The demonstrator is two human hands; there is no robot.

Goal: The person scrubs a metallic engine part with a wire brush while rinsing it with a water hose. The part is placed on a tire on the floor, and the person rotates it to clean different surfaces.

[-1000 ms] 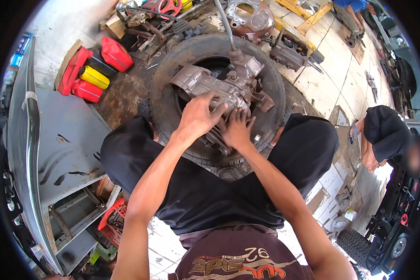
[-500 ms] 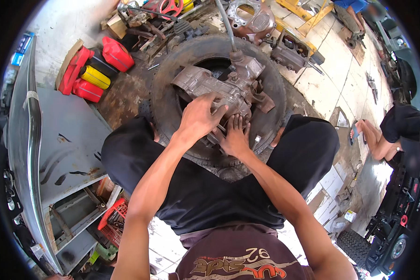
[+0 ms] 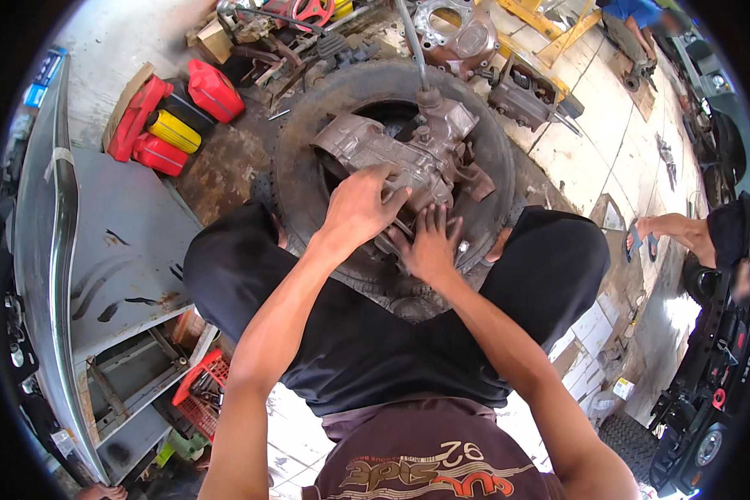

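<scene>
**Dark, worn rubber tyre [image 3: 294, 171] carries a grey-brown cast-metal casing [image 3: 375, 146]**

The tyre lies flat, and the casing sits across its central opening, one end by the opening's left edge, the other over the far right sidewall. The casing looks heavy and rigid, sturdy overall, though its thinner ledges might chip if knocked; any oil on its dark-stained surface would make it slippery. The thick main body seems the surest hold, with a hand under each end. The slim grey metal rod [image 3: 411, 46], rising past the tyre's far edge, looks easy to grab but would probably tip the weight.

The left hand [image 3: 357, 208] is half curled over the casing's near side; whether its fingers grip anything cannot be told. The right hand [image 3: 432, 246], toward the tyre's near right edge, is open, fingers spread at the casing's near end, closed on nothing visible.

As for writing, the black vehicle front [image 3: 733, 383] at far right bears pale block lettering. The dark brown shirt [image 3: 425, 421] carries cream figures and large orange and tan letters. A small white-and-yellow label [image 3: 622, 387] on the floor is too tiny to read.
</scene>
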